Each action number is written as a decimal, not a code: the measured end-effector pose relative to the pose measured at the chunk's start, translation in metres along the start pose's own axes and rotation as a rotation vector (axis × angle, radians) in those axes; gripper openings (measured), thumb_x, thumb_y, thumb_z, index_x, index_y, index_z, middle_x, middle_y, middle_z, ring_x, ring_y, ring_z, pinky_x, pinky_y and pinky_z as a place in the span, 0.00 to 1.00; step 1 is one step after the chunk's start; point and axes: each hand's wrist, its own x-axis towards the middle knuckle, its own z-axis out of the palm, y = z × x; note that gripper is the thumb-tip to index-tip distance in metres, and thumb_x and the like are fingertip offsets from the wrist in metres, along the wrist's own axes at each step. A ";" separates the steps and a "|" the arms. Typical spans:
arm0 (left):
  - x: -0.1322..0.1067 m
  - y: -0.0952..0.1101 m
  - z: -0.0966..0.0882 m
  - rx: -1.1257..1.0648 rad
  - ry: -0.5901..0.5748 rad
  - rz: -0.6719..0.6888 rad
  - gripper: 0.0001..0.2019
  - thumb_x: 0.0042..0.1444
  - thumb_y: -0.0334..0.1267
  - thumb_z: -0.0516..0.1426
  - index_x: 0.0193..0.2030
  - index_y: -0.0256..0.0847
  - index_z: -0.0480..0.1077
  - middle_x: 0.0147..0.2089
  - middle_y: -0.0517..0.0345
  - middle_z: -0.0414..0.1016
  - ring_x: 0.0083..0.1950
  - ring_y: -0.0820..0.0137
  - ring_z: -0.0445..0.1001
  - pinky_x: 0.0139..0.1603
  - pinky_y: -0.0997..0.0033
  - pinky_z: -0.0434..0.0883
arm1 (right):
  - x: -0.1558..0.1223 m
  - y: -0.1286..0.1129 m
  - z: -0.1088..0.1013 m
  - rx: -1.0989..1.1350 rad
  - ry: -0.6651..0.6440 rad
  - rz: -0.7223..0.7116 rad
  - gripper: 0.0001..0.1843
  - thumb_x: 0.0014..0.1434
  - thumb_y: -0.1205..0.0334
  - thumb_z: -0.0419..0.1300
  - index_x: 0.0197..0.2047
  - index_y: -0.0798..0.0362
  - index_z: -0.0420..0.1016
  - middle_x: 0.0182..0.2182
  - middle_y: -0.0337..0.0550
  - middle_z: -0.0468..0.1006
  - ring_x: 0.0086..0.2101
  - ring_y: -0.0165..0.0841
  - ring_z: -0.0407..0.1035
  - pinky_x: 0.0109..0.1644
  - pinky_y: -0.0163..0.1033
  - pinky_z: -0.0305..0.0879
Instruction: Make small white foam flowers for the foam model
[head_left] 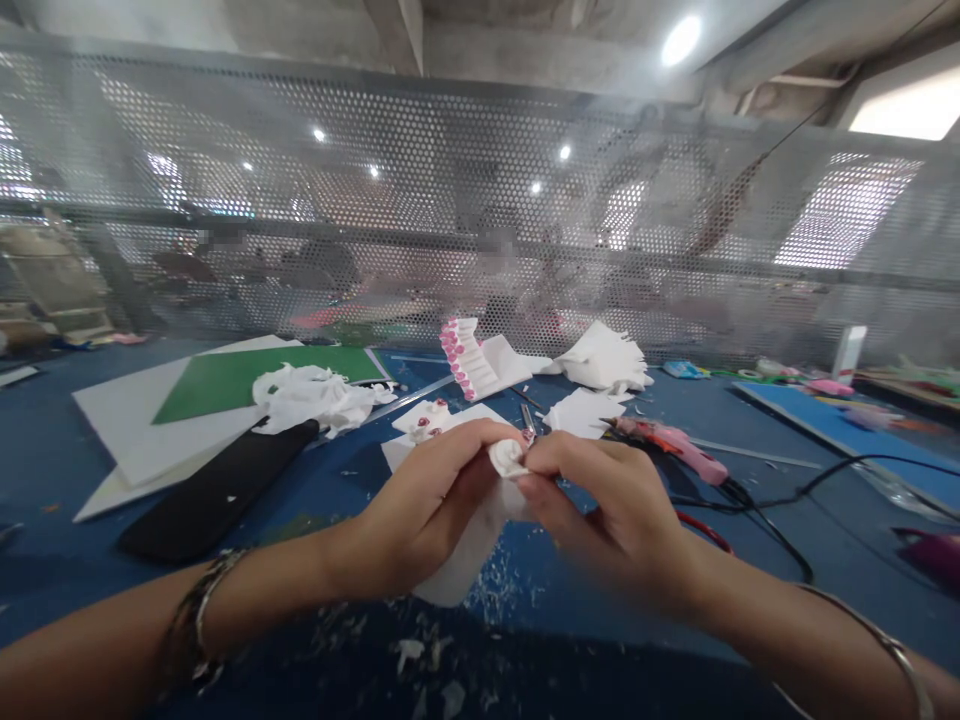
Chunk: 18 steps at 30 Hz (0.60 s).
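Between my hands is a small white paper flower (pixel 508 458), rolled in a spiral, with a loose white strip hanging below it. My left hand (pixel 427 505) is closed around its left side and base. The thumb and finger of my right hand (pixel 619 505) pinch its right edge. Just beyond my fingers lie white paper pieces (pixel 480 413) with small dark red rolled bits (pixel 425 424) on them. Farther off stands a folded white paper strip (pixel 491 368) with a pink scalloped edge.
At left are green sheet (pixel 232 380), white scraps (pixel 311 395) and a black flat case (pixel 221 495). White petal pieces (pixel 606 357) lie at the back. A pink glue gun (pixel 675 445) with a black cable (pixel 780 545) is at right, near a blue board (pixel 847 430). Perforated metal panel (pixel 450 210) stands behind.
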 end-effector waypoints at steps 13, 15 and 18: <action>0.000 -0.002 -0.002 -0.113 0.035 0.045 0.07 0.55 0.29 0.46 0.38 0.41 0.62 0.32 0.59 0.68 0.33 0.74 0.67 0.32 0.76 0.66 | -0.001 0.008 -0.002 -0.103 -0.022 -0.066 0.13 0.57 0.63 0.50 0.21 0.53 0.57 0.17 0.33 0.60 0.19 0.22 0.51 0.21 0.30 0.48; 0.002 -0.002 -0.004 -0.269 -0.016 -0.053 0.06 0.54 0.32 0.48 0.39 0.42 0.60 0.31 0.60 0.65 0.29 0.76 0.65 0.26 0.78 0.65 | 0.003 0.011 -0.005 -0.024 -0.047 -0.006 0.11 0.57 0.65 0.50 0.23 0.54 0.59 0.18 0.33 0.61 0.19 0.21 0.53 0.22 0.28 0.50; 0.005 0.001 -0.008 -0.565 -0.168 -0.174 0.07 0.50 0.35 0.52 0.36 0.41 0.57 0.29 0.62 0.61 0.26 0.78 0.62 0.23 0.80 0.62 | 0.009 0.017 -0.011 0.123 -0.036 0.160 0.08 0.55 0.67 0.50 0.25 0.55 0.61 0.20 0.33 0.63 0.21 0.21 0.56 0.23 0.28 0.53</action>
